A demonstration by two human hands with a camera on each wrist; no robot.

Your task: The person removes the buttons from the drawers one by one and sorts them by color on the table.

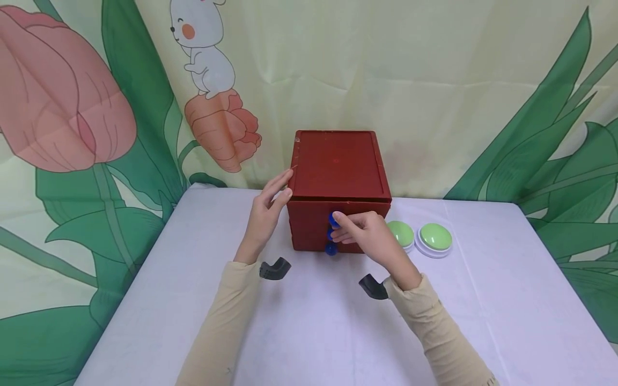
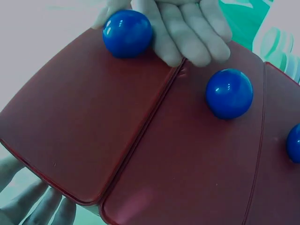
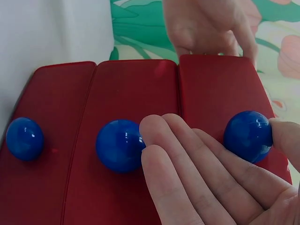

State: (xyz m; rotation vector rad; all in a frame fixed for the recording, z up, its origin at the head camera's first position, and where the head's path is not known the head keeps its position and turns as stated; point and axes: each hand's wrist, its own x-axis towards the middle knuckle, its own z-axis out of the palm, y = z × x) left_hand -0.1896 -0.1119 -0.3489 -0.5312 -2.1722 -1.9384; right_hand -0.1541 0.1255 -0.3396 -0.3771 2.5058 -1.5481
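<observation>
A small dark-red drawer box (image 1: 338,166) has three drawer fronts stacked one above another, each with a round blue knob. My right hand (image 1: 369,236) pinches the top knob (image 3: 247,136) between thumb and index finger; its other fingers stretch past the middle knob (image 3: 119,145). Below them, the bottom knob (image 1: 330,249) is untouched. In the right wrist view the top drawer front (image 3: 215,89) stands a little forward of the other two. My left hand (image 1: 264,217) lies along the box's left side, fingers extended near its upper edge.
Two green-topped push buttons with white bases stand right of the box: a nearer-in one (image 1: 402,234), partly behind my right hand, and an outer one (image 1: 435,237). A white cloth covers the table (image 1: 309,332). Behind hangs a printed curtain (image 1: 410,80). Black camera mounts (image 1: 275,269) stick out at both wrists.
</observation>
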